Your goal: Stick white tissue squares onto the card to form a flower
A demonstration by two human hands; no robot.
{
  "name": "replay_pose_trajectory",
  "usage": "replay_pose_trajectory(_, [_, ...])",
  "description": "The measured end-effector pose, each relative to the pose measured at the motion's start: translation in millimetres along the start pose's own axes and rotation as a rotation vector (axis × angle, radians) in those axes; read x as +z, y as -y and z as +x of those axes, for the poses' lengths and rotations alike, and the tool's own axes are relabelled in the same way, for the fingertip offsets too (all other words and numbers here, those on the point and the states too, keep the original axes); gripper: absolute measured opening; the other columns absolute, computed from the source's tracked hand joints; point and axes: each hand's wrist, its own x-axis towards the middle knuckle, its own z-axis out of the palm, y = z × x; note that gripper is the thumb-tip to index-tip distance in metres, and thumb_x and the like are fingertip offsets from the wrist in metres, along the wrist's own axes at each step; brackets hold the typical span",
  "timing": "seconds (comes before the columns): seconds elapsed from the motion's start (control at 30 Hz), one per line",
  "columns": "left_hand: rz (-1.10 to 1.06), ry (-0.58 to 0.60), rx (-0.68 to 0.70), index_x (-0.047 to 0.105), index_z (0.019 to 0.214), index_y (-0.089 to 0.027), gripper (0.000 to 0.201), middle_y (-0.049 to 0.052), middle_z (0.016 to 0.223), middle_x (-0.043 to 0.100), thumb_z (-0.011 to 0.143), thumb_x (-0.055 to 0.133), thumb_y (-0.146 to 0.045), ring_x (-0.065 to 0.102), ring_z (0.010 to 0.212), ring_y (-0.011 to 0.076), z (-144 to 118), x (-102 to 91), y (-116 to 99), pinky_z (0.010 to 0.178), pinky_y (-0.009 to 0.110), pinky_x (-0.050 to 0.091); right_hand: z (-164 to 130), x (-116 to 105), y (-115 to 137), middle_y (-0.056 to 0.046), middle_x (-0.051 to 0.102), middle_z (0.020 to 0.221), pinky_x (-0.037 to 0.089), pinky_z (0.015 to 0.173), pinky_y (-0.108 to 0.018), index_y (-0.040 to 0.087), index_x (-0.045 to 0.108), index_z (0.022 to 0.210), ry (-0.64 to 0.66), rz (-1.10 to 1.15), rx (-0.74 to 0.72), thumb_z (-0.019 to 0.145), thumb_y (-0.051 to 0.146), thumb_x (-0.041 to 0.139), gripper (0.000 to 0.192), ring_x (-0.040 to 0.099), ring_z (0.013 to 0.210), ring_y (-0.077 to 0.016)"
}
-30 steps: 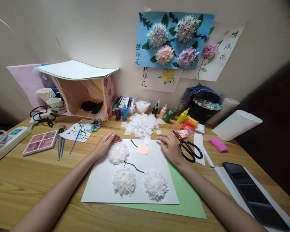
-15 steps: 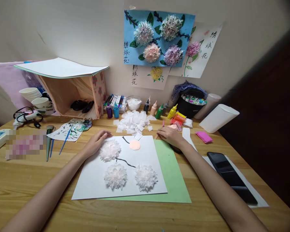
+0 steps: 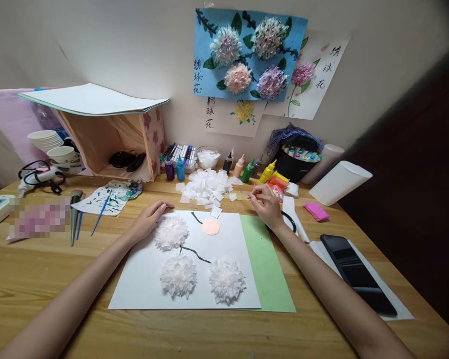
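My left hand (image 3: 149, 219) lies at the upper left edge of the white paper (image 3: 134, 289), fingers stretched out, beside a pale pink tissue-paper flower (image 3: 171, 233). Two more such flowers sit lower on the sheet, one at left (image 3: 178, 277) and one at right (image 3: 227, 281). Near the top is a flat peach disc (image 3: 211, 227); dark painted branch lines run between them. My right hand (image 3: 267, 207) is raised above the upper right, its fingers pinched on a thin light-brown stick (image 3: 261, 196). Green paper (image 3: 271, 279) sticks out from under the white sheet.
White tissue squares (image 3: 205, 187) are heaped behind the paper, with paint bottles (image 3: 247, 172) behind. A black phone (image 3: 359, 274) lies at right. Paintbrushes (image 3: 101, 214) and a paint-smeared sheet (image 3: 93, 199) lie at left. A finished flower picture (image 3: 250, 57) hangs on the wall.
My right hand has lifted from the table by the green paper's top edge, with the thin stick in its fingers. My left hand stays in about the same place.
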Motion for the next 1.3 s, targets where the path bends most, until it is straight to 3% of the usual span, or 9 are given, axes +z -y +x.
replay_pose_trajectory(0.17, [0.025, -0.001, -0.028, 0.061, 0.096, -0.016, 0.045, 0.009, 0.104, 0.065, 0.087, 0.034, -0.052, 0.058, 0.100, 0.0221, 0.5, 0.0, 0.2, 0.093, 0.035, 0.041, -7.1, 22.1, 43.1, -0.005, 0.065, 0.094, 0.049, 0.078, -0.032, 0.023, 0.061, 0.099, 0.234, 0.407, 0.088, 0.092, 0.030, 0.041, 0.023, 0.063, 0.085, -0.0175])
replay_pose_trajectory(0.3, [0.169, -0.008, -0.008, 0.062, 0.088, -0.015, 0.042, 0.008, 0.095, 0.065, 0.082, 0.042, -0.051, 0.061, 0.087, 0.0215, 17.2, 0.0, -23.1, 0.077, 0.031, 0.044, -13.9, 45.2, 51.4, -0.005, 0.065, 0.089, 0.051, 0.077, -0.031, 0.021, 0.061, 0.094, 0.232, 0.611, 0.274, 0.092, 0.039, 0.039, 0.028, 0.063, 0.085, -0.0177])
replay_pose_trajectory(0.33, [0.256, 0.062, 0.001, 0.064, 0.083, -0.015, 0.041, 0.008, 0.090, 0.066, 0.080, 0.045, -0.051, 0.060, 0.083, 0.0211, 24.2, 2.7, -32.4, 0.073, 0.029, 0.043, -15.0, 50.2, 50.4, -0.005, 0.064, 0.086, 0.051, 0.074, -0.030, 0.021, 0.060, 0.090, 0.207, 0.648, 0.324, 0.091, 0.042, 0.040, 0.029, 0.063, 0.082, -0.0174])
replay_pose_trajectory(0.43, [0.401, 0.303, 0.004, 0.065, 0.075, -0.014, 0.039, 0.005, 0.075, 0.066, 0.076, 0.049, -0.050, 0.057, 0.069, 0.0172, 48.0, 21.4, -58.9, 0.060, 0.025, 0.037, -17.2, 58.7, 44.9, -0.002, 0.062, 0.072, 0.052, 0.064, -0.028, 0.021, 0.055, 0.079, 0.148, 0.739, 0.450, 0.089, 0.047, 0.040, 0.032, 0.062, 0.069, -0.0158])
replay_pose_trajectory(0.53, [0.540, 0.422, -0.029, 0.066, 0.070, -0.013, 0.036, 0.004, 0.067, 0.064, 0.073, 0.053, -0.047, 0.054, 0.063, 0.0147, 67.9, 51.2, -73.0, 0.053, 0.024, 0.031, -18.3, 58.7, 40.4, 0.001, 0.058, 0.061, 0.049, 0.054, -0.025, 0.021, 0.050, 0.075, 0.109, 0.798, 0.537, 0.087, 0.051, 0.043, 0.033, 0.059, 0.059, -0.0140])
replay_pose_trajectory(0.73, [0.644, 0.425, -0.074, 0.067, 0.070, -0.015, 0.024, 0.004, 0.071, 0.067, 0.066, 0.059, -0.037, 0.055, 0.063, 0.0153, 78.7, 91.1, -73.6, 0.052, 0.024, 0.031, -17.6, 56.1, 37.6, 0.003, 0.054, 0.054, 0.043, 0.045, -0.022, 0.019, 0.048, 0.072, 0.038, 0.818, 0.623, 0.084, 0.053, 0.044, 0.036, 0.053, 0.050, -0.0110])
replay_pose_trajectory(1.0, [0.481, 0.413, 0.010, 0.066, 0.074, -0.015, 0.020, 0.003, 0.075, 0.066, 0.068, 0.056, -0.031, 0.055, 0.068, 0.0139, 76.0, 71.7, -73.0, 0.058, 0.023, 0.035, -22.6, 50.4, 43.1, 0.002, 0.051, 0.061, 0.041, 0.053, -0.025, 0.019, 0.051, 0.073, -0.028, 0.781, 0.450, 0.090, 0.044, 0.039, 0.032, 0.052, 0.052, -0.0102])
replay_pose_trajectory(1.2, [0.218, 0.796, -0.023, 0.064, 0.079, -0.014, 0.028, 0.000, 0.073, 0.062, 0.072, 0.056, -0.040, 0.049, 0.065, 0.0108, 70.3, 55.5, -79.4, 0.059, 0.021, 0.034, -29.5, 45.1, 51.4, 0.003, 0.049, 0.058, 0.039, 0.051, -0.025, 0.021, 0.049, 0.071, -0.128, 0.741, 0.332, 0.093, 0.040, 0.036, 0.033, 0.047, 0.050, -0.0103])
replay_pose_trajectory(1.3, [0.281, 0.915, -0.018, 0.063, 0.079, -0.014, 0.025, 0.001, 0.075, 0.063, 0.072, 0.056, -0.036, 0.049, 0.066, 0.0111, 66.9, 55.7, -77.2, 0.059, 0.021, 0.035, -34.0, 44.0, 54.4, 0.003, 0.048, 0.058, 0.038, 0.050, -0.025, 0.021, 0.049, 0.069, -0.120, 0.741, 0.314, 0.093, 0.039, 0.036, 0.033, 0.046, 0.049, -0.0102])
